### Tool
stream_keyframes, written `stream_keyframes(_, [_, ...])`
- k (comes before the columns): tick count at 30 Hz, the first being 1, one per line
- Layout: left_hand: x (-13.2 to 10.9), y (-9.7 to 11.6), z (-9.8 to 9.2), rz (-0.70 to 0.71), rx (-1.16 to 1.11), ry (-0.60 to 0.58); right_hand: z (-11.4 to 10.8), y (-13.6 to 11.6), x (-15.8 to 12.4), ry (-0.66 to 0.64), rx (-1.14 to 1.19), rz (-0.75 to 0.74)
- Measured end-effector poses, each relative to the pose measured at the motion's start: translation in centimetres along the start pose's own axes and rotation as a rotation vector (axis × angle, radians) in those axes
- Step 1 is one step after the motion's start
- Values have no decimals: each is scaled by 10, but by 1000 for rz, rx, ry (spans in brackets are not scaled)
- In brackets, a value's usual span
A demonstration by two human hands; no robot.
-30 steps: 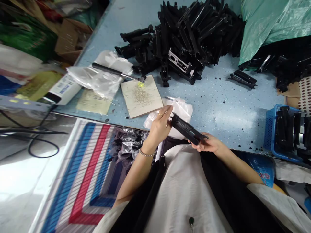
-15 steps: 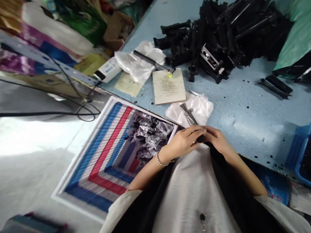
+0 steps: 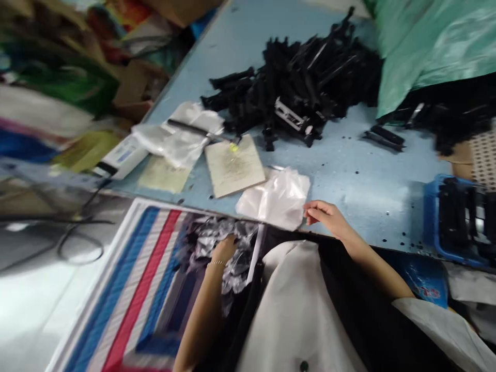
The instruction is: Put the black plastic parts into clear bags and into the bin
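My left hand reaches down into the striped woven bag beside the table, among crinkled clear-wrapped black parts; its fingers are buried there. My right hand rests on the table's near edge with its fingers curled, the tips pinching the right edge of a stack of white plastic bags. The long black part is out of sight. The frame is motion-blurred.
A large heap of black plastic parts lies at the back of the blue table. A small board with a hammer-like tool, a green plastic sheet and a blue basket of black parts are also there.
The black part held in both hands is gone from view. My left hand has dropped into the striped bag, and my right hand has moved to the white plastic bags.
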State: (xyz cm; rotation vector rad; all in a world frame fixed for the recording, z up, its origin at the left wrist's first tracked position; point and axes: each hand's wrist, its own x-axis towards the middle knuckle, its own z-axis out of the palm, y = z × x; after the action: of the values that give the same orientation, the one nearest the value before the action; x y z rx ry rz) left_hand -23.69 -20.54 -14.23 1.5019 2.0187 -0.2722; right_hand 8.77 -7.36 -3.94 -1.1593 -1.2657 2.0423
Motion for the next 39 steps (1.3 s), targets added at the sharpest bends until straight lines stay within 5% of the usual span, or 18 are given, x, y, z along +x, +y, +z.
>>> stream_keyframes(3, [4,12,-6,139,-119,29,-45,-11,19,197,-205,-164])
stream_keyframes(7, [-5,40,-43,340,-370,-119,-162,-64,49,653,-416,-425])
stream_keyframes(10, [-14,85,-79,416,-689,-360,-240,-108,63,739,-399,-439])
stream_keyframes(13, [-7,147,-104,551,-818,-344,-269,-126,68,686,-361,-399])
stream_keyframes(16, [19,209,-114,635,-953,-205,-244,-114,63,530,-258,-303])
stream_keyframes(19, [48,264,-115,657,-1270,-126,-181,-75,48,346,-136,-204])
stream_keyframes(22, [61,300,-114,741,-1562,-278,-118,-28,24,71,79,-98])
stream_keyframes(25, [55,313,-110,696,-1637,-445,-94,-7,-3,-63,226,-17])
stream_keyframes(31, [32,313,-102,618,-1550,-261,-117,-51,-37,447,-383,-379])
stream_keyframes(35, [23,317,-97,652,-1356,-149,-104,-74,-21,498,-629,-563])
stream_keyframes(39, [25,313,-95,603,-1292,43,-86,-69,1,446,-374,-427])
